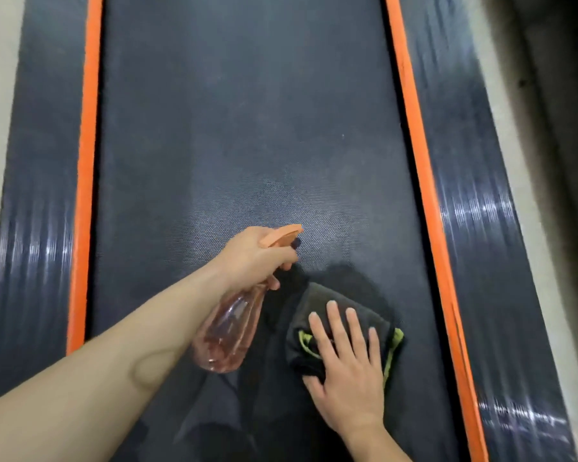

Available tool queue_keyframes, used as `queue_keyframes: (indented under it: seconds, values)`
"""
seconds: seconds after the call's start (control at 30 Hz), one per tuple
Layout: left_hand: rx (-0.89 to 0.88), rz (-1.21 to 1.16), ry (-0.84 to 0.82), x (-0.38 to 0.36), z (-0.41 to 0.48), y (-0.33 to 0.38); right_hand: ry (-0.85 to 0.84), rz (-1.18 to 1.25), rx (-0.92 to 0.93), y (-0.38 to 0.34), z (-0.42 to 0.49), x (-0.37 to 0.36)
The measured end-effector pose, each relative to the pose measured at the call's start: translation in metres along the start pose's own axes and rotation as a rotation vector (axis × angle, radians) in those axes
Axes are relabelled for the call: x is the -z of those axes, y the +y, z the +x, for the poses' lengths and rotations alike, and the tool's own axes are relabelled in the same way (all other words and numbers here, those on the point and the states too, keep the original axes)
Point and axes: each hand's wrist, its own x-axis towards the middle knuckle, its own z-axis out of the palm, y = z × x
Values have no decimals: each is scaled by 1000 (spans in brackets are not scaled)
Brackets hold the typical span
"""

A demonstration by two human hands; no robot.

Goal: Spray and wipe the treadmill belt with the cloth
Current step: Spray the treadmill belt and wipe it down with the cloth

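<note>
On belt (247, 128): cloth (316, 300) under right hand (351, 371); spray bottle (227, 331) just left, in left hand (254, 258).

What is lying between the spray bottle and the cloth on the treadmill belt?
Nothing: the head view shows only a narrow strip of bare treadmill belt between the spray bottle and the cloth.

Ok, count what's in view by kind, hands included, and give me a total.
Spray bottle: 1
Cloth: 1
Hands: 2, left hand and right hand
Belt: 1
Orange strips: 2, left orange strip and right orange strip
Total: 7
</note>
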Motion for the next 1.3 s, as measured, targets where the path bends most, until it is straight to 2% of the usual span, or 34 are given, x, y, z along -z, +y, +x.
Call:
queue_keyframes:
  seconds: [0.2,0.37,0.6,0.83,1.0,1.17,1.3]
  values:
    - [-33,0,40,-28,19,19,14,7,-9,0,-1,-2]
    - [-99,155,-13,-38,36,53,74,14,4,0,-2,-4]
    - [-131,238,38,-48,64,98,105,12,19,2,-1,-6]
    - [-88,229,145,-42,79,105,116,21,17,4,10,-3]
    - [-54,206,221,-18,70,84,194,63,-158,31,120,37]
    - [-82,108,273,8,52,64,159,4,-37,68,263,84]
    - [-95,112,297,17,45,45,169,24,-100,75,314,98]
